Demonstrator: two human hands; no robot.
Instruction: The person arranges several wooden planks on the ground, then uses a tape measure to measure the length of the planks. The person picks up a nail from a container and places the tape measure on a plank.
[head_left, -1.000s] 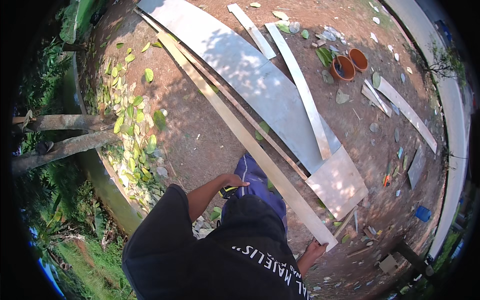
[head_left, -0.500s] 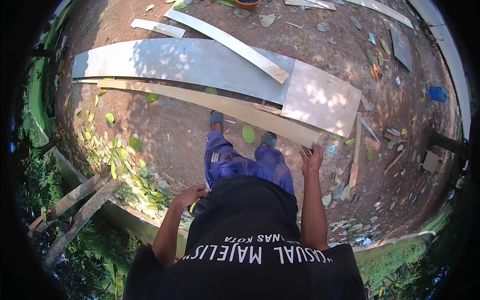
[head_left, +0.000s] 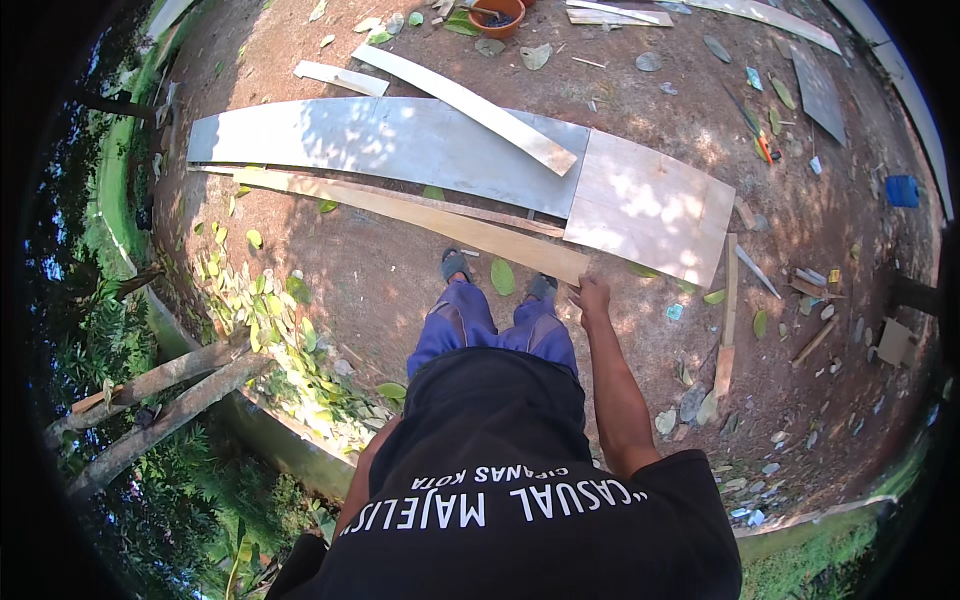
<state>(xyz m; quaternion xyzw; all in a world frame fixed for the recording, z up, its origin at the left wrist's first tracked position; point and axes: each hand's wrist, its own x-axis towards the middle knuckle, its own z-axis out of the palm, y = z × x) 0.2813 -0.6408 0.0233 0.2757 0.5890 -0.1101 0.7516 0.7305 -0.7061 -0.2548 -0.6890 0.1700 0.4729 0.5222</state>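
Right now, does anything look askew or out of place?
The narrow whitish board looks askew: one end rests on the long grey panel, the other juts past its far edge, out of line with it.

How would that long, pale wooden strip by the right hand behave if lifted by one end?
The wooden strip is long and narrow, so it would probably flex somewhat. It may be fairly light for its length, as the right hand seems to hold one end alone. Its flat face suggests it wouldn't roll.
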